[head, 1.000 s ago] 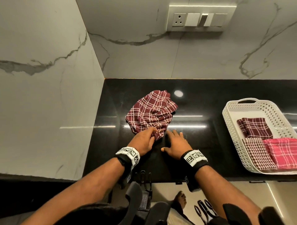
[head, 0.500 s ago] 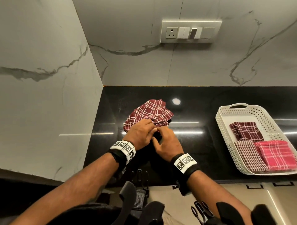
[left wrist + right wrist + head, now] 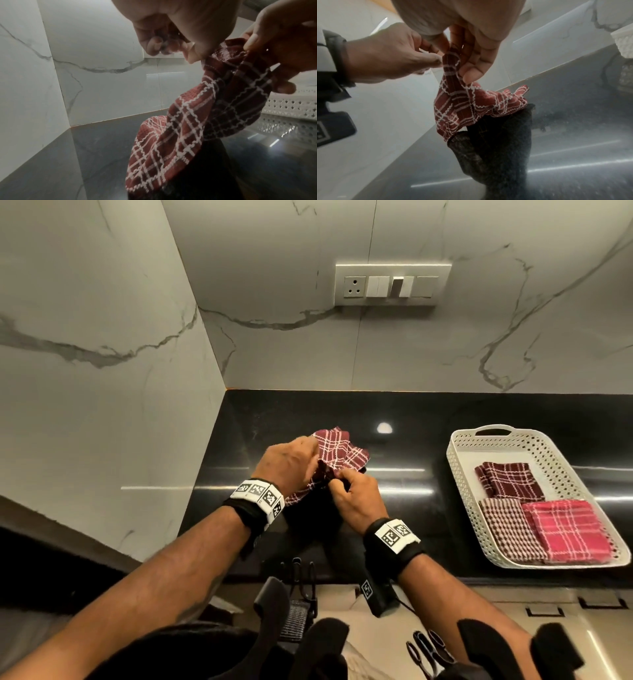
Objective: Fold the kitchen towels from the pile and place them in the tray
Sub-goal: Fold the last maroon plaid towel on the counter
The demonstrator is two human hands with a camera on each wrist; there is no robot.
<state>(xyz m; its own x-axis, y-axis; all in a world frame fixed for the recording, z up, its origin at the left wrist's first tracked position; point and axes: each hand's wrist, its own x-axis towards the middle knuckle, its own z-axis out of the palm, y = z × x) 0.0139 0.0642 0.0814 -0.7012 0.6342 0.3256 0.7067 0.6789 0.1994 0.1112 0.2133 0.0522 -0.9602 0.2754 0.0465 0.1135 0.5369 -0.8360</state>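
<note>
A maroon kitchen towel [image 3: 337,451] with white checks hangs bunched above the black counter [image 3: 404,474], lifted by both hands. My left hand [image 3: 291,463] pinches its upper edge, and the towel [image 3: 180,135] droops below those fingers in the left wrist view. My right hand [image 3: 354,496] pinches the same edge close beside it; thumb and fingers clamp the towel [image 3: 462,106] in the right wrist view. The white perforated tray [image 3: 459,474] sits at the right and holds three folded towels: a maroon one [image 3: 510,479], a fine-checked one [image 3: 507,530] and a pink one [image 3: 565,530].
Marble walls close the counter on the left [image 3: 102,405] and behind [image 3: 376,354], with a switch plate [image 3: 392,284] on the back wall. The counter's front edge [image 3: 445,580] runs just below my wrists. The towel's dark reflection shows on the glossy counter.
Both hands gathered the towel's near edge and lifted it off the counter. The right hand, flat on the counter a second ago, now pinches the cloth beside the left.
</note>
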